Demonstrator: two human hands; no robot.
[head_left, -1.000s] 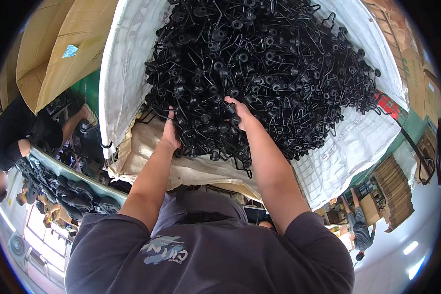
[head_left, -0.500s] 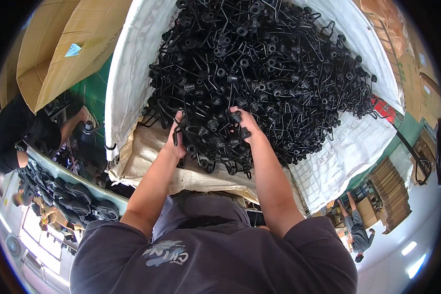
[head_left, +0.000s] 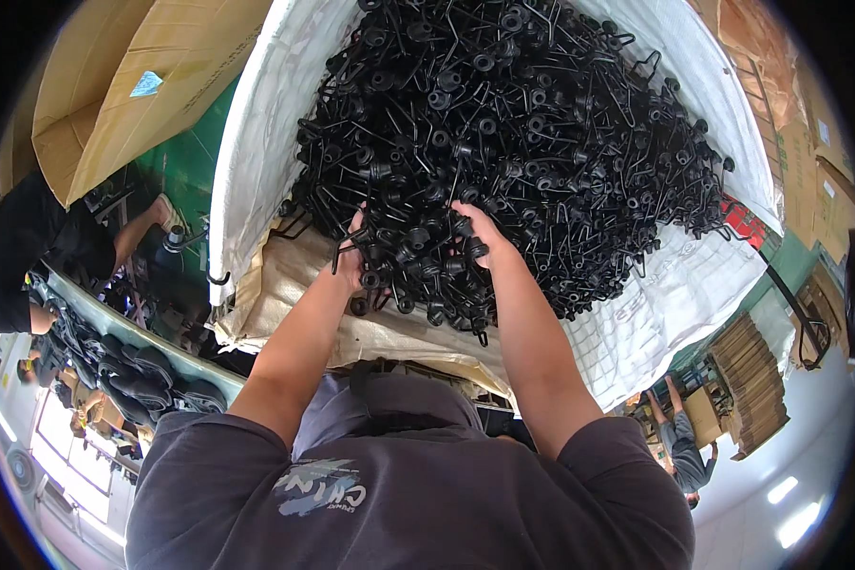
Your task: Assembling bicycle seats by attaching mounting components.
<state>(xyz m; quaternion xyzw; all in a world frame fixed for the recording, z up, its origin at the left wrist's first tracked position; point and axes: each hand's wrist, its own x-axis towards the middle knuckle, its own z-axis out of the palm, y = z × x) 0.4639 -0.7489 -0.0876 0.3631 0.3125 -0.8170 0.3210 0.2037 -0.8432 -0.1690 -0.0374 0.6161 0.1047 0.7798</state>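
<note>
A large heap of black metal parts (head_left: 541, 123), thin bent rods with round, bushing-like ends, fills a white woven sack. At the heap's near edge my two hands clasp a bunch of these parts (head_left: 418, 256) between them. My left hand (head_left: 354, 255) presses the bunch from the left, a bent rod crossing in front of its fingers. On the right side, my right hand (head_left: 480, 234) curls inward, its fingertips partly covered by round ends. Some parts hang over the sack's near edge. How many parts lie between the hands is hidden.
The sack's white wall (head_left: 256, 133) rises on the left, with its folded beige flap (head_left: 294, 280) nearest me. Cardboard boxes (head_left: 152, 85) stand at far left. A person (head_left: 28, 252) works beside a table of black parts (head_left: 142, 375). Stacked flat cardboard (head_left: 746, 370) lies right.
My left hand has moved slightly away from me and to the right, closer to my right hand. The bunch between them looks more tightly gathered. The view has shifted slightly.
</note>
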